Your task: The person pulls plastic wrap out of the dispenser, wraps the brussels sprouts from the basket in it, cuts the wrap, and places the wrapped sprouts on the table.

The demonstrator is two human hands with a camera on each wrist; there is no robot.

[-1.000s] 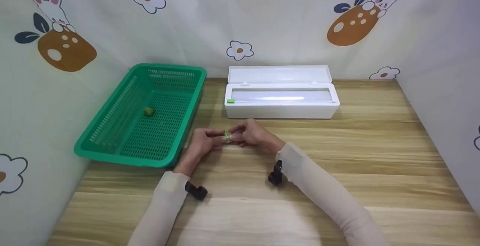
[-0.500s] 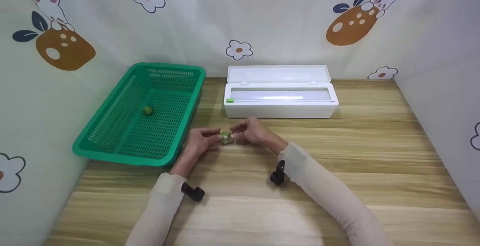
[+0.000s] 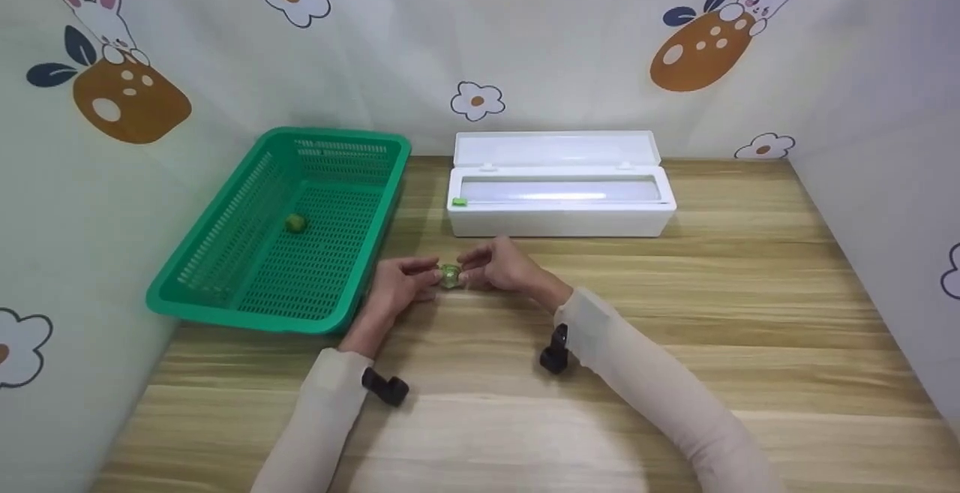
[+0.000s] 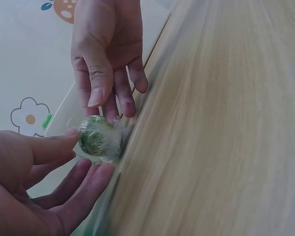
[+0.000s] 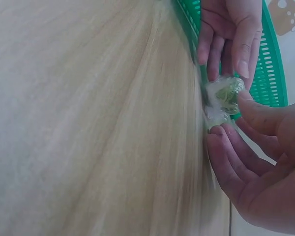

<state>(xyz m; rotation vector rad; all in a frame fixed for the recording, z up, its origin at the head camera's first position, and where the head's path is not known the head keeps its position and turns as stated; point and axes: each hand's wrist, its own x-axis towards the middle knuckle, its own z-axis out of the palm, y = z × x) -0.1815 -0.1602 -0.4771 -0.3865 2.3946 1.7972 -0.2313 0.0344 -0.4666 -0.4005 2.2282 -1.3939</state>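
Note:
A small round green fruit (image 3: pixel 450 276), wrapped in clear cling film, sits between the fingertips of both hands over the tabletop. My left hand (image 3: pixel 397 283) holds it from the left, its thumb against the film in the left wrist view. From the other side my right hand (image 3: pixel 506 266) grips it with thumb and fingers; its thumb lies on the wrapped fruit (image 5: pixel 229 97) in the right wrist view. Crumpled film (image 4: pixel 114 138) bunches at one side of the fruit. A second, greenish round fruit (image 3: pixel 296 223) lies in the green basket (image 3: pixel 247 320).
The slotted basket stands left of my left hand. Behind the hands is a white cling-film dispenser (image 3: pixel 561 223), lid raised, with a small green slider (image 3: pixel 460 202) at its left. A printed cloth (image 3: pixel 375 58) encloses the back and sides of the wooden table (image 3: pixel 735 275).
My hands have drawn slightly apart and shifted a little left, so more of the wrapped fruit shows between the fingertips. The basket and dispenser have stayed put.

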